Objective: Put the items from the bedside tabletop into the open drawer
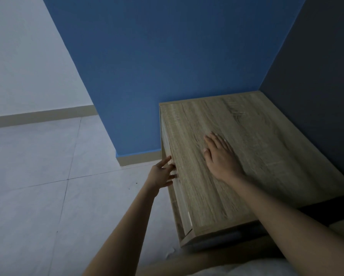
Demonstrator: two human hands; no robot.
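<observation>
Tabletop (256, 148) looks bare to me now, nothing left lying on the wood, so the moving part seems done as far as I can see. Can't see any of the items themselves; I judge they're inside the drawer (176, 198), but its inside is hidden from this angle, so can't confirm.

Drawer front sits nearly flush w/ the nightstand's left face, maybe a thin gap at the near end. Whether it's fully shut or a crack open, can't tell. What's left, prob: finish pushing it home, if that's even wanted.

My left hand (161, 174) is down at the side, fingers spread & loose, tips touching the drawer front just under the top edge. Not gripping anything, more a flat press w/ fingertips.

My right hand (220, 156) lies palm-down on the tabletop, fingers out flat & slightly apart, holding nothing, prob bracing the nightstand.

Floor tiles (37, 166) to the left & blue wall (157, 56) behind; nothing dropped there that I can see, apart from a few tiny dark specks on the tiles.
</observation>
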